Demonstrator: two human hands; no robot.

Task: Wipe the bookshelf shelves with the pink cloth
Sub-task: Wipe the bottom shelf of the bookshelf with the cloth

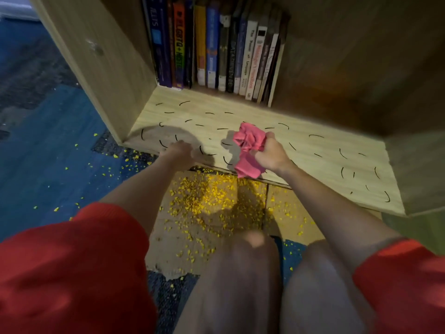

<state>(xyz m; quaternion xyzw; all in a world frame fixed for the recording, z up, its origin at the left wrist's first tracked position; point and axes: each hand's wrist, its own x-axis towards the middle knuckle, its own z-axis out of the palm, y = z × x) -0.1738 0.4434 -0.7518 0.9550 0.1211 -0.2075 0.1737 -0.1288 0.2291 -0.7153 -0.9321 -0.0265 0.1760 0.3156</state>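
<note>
over the shelf (240, 112), right hand (269, 155) grips pink cloth (250, 141), bunched front-to-back.

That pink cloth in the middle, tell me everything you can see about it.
The pink cloth is a soft, thin-looking fabric, crumpled into a wrinkled bunch. The right hand grips its middle, so one wad puffs out above the hand and a tail hangs below, over the front edge of the wooden shelf. Whether it touches the wood I cannot tell.
</note>
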